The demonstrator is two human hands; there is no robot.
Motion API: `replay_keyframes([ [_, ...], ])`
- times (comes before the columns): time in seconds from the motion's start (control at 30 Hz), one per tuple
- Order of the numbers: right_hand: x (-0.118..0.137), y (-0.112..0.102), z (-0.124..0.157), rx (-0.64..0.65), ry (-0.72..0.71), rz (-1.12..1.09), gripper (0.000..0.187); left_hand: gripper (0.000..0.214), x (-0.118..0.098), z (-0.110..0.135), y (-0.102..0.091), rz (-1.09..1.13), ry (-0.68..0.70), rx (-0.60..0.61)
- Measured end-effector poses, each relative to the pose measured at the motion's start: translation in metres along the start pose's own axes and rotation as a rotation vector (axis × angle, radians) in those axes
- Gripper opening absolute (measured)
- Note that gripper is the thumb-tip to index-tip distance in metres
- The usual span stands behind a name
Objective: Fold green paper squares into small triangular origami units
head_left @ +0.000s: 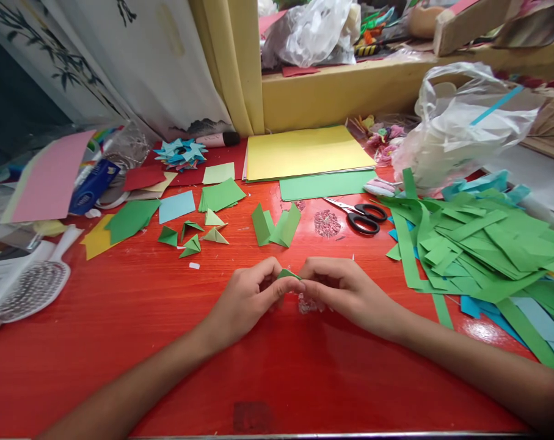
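My left hand and my right hand meet over the middle of the red table. Both pinch a small folded piece of green paper between their fingertips; only its top edge shows. Just beyond them stand folded green paper pieces. Several small folded green triangles lie to the left of those.
Black-handled scissors lie right of centre. A heap of green paper strips fills the right side. Yellow and green sheets lie at the back, by a plastic bag. A pink sheet and a hairbrush sit at left.
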State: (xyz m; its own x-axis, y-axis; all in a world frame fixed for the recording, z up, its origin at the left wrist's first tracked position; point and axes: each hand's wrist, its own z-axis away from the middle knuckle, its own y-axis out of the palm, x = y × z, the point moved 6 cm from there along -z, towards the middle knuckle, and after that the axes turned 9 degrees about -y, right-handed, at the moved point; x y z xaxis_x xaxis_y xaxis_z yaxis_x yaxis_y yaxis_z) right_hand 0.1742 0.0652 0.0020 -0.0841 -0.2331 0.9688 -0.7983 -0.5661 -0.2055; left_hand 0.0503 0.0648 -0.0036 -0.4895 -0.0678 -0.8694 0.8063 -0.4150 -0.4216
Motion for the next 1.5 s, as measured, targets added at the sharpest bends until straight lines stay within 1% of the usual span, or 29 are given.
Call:
replay_keyframes([
  [0.07, -0.001, 0.001, 0.000, 0.004, 0.009, -0.005, 0.020, 0.030, -0.003, 0.001, -0.002, -0.052, 0.030, -0.023],
  [0.17, -0.005, 0.005, -0.001, 0.073, 0.072, -0.042, 0.022, 0.028, -0.006, 0.003, -0.005, -0.128, 0.086, -0.078],
  [0.23, -0.007, 0.006, -0.001, 0.089, 0.114, -0.064, 0.023, 0.027, -0.007, 0.003, -0.005, -0.136, 0.116, -0.093],
  [0.4, -0.007, 0.004, -0.001, 0.059, 0.121, -0.055, 0.027, 0.021, -0.005, 0.004, -0.006, -0.108, 0.183, -0.121],
  [0.47, -0.008, 0.006, -0.002, 0.090, 0.118, -0.024, 0.025, 0.018, -0.005, 0.005, -0.007, -0.081, 0.182, -0.149],
  [0.6, -0.010, 0.008, -0.004, 0.170, 0.120, 0.041, 0.022, 0.011, -0.002, 0.006, -0.011, 0.002, 0.127, -0.207],
  [0.73, -0.009, 0.009, -0.004, 0.191, 0.107, 0.073, 0.027, 0.010, -0.005, 0.008, -0.010, 0.009, 0.199, -0.184],
  [0.9, -0.004, 0.009, -0.001, 0.117, 0.020, 0.029, 0.024, 0.016, -0.010, 0.012, -0.007, 0.023, 0.265, -0.104],
  [0.97, -0.004, 0.008, -0.001, 0.087, 0.005, 0.009, 0.025, 0.018, -0.011, 0.013, -0.009, 0.033, 0.273, -0.111],
  [1.03, -0.005, 0.007, -0.001, 0.052, -0.003, -0.024, 0.027, 0.017, -0.011, 0.012, -0.012, 0.054, 0.252, -0.141],
  [1.1, -0.007, 0.005, -0.003, 0.004, 0.007, -0.076, 0.027, 0.014, -0.007, 0.009, -0.014, 0.088, 0.208, -0.155],
  [1.2, -0.013, 0.001, -0.004, -0.067, 0.051, -0.145, 0.026, 0.013, -0.003, 0.004, -0.012, 0.114, 0.170, -0.130],
  [1.3, -0.017, -0.003, -0.004, -0.130, 0.063, -0.165, 0.027, 0.012, -0.002, 0.003, -0.008, 0.121, 0.186, -0.099],
  [1.37, -0.018, -0.004, -0.004, -0.146, 0.062, -0.177, 0.027, 0.012, -0.004, 0.005, -0.007, 0.122, 0.213, -0.093],
  [1.43, -0.019, -0.003, -0.005, -0.132, 0.066, -0.204, 0.025, 0.015, -0.006, 0.006, -0.010, 0.122, 0.253, -0.125],
  [1.47, -0.020, -0.003, -0.005, -0.130, 0.072, -0.222, 0.023, 0.016, -0.007, 0.007, -0.015, 0.142, 0.270, -0.166],
  [1.5, -0.021, -0.004, -0.005, -0.136, 0.077, -0.239, 0.021, 0.017, -0.008, 0.007, -0.023, 0.186, 0.285, -0.234],
])
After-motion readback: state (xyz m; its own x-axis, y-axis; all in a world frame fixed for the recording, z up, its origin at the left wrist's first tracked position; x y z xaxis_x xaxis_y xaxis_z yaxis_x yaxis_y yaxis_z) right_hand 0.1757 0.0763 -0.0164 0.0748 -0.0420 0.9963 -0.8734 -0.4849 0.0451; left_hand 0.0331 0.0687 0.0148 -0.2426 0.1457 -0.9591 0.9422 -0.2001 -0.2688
